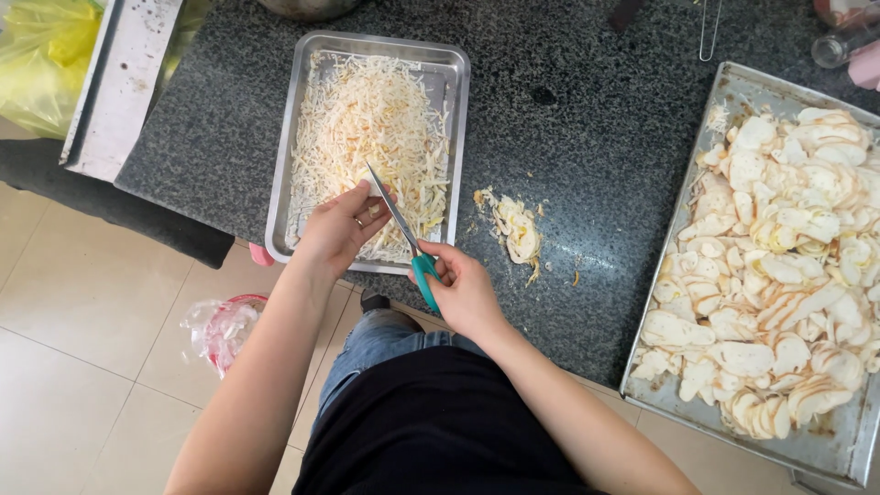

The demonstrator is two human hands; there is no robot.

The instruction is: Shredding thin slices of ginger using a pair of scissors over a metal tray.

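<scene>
**Head view: scissors held over a tray of shreds**

Teal-handled scissors (404, 237) are gripped in the right hand (463, 286), fingers closed through the handles, blades pointing up over the small steel tray (458, 64). A pale piece (374, 211) is pinched by the left hand (337, 227) above the shredded strips (367, 128). A few slices (516, 229) lie on the dark counter (587, 137); a large tray (733, 92) of slices sits at the right.

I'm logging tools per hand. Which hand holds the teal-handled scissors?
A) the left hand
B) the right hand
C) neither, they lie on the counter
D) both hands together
B: the right hand grips the teal handles of the scissors, blades pointing over the small tray of shreds, while the left hand pinches a small piece by the blades.
</scene>
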